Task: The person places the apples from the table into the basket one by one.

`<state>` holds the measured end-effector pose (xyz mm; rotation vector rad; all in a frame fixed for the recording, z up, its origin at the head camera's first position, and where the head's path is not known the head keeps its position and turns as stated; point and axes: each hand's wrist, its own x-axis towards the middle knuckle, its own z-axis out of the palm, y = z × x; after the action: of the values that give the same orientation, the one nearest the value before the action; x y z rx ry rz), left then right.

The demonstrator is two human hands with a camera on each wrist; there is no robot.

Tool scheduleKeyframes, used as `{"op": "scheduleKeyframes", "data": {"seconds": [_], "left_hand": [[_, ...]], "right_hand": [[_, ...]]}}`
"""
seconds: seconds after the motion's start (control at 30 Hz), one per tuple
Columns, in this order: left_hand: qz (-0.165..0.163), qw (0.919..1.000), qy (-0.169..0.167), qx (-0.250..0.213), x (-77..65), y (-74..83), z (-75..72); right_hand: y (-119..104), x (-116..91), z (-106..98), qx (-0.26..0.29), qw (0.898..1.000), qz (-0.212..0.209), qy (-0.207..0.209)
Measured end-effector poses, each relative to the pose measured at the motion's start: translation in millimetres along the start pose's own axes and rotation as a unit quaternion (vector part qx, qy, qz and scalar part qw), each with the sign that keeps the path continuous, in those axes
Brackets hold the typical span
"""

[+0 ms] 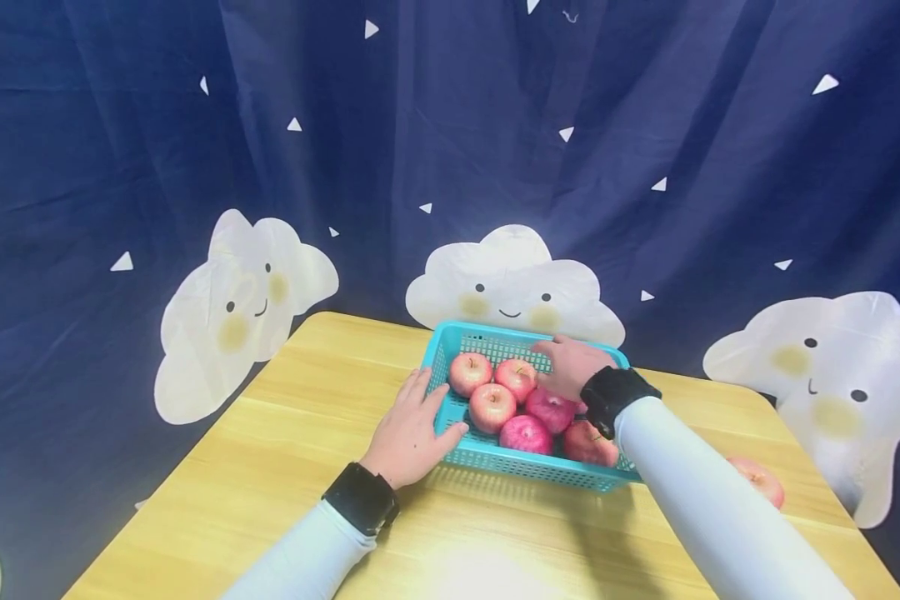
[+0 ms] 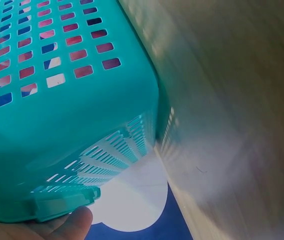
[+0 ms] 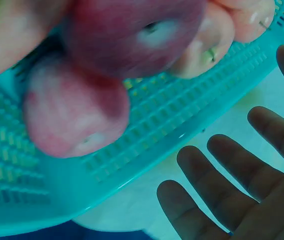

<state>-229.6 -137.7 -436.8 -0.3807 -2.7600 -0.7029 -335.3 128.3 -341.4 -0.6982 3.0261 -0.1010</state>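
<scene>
A turquoise plastic basket (image 1: pixel 540 471) with perforated walls stands on the table and holds several apples, some pale pink-red (image 1: pixel 492 407) and some deep magenta (image 1: pixel 526 434). My left hand (image 1: pixel 412 433) rests at the basket's left front corner, fingers extended along the rim. In the left wrist view a fingertip (image 2: pixel 76 222) shows at the rim. Over the right part of the basket reaches my right hand (image 1: pixel 573 367). Its fingers (image 3: pixel 202 170) are spread apart and hold nothing in the right wrist view, near a dark red apple (image 3: pixel 131 50) and a pink apple (image 3: pixel 76 110).
Another apple (image 1: pixel 761 483) lies on the wooden table (image 1: pixel 330 375), right of the basket and partly hidden by my right sleeve (image 1: pixel 705 492). Behind the table hangs a dark blue curtain (image 1: pixel 480 125) with white clouds and triangles.
</scene>
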Motion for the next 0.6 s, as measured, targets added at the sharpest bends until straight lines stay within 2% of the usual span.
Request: {"op": "scheduleKeyframes", "data": {"seconds": [0.6], "left_hand": [[0.003,1.0000,0.004,0.003,-0.3,0.6,1.8]], "right_hand": [[77.8,-59.6,-2.0,0.024,0.999,0.033,0.026]]}}
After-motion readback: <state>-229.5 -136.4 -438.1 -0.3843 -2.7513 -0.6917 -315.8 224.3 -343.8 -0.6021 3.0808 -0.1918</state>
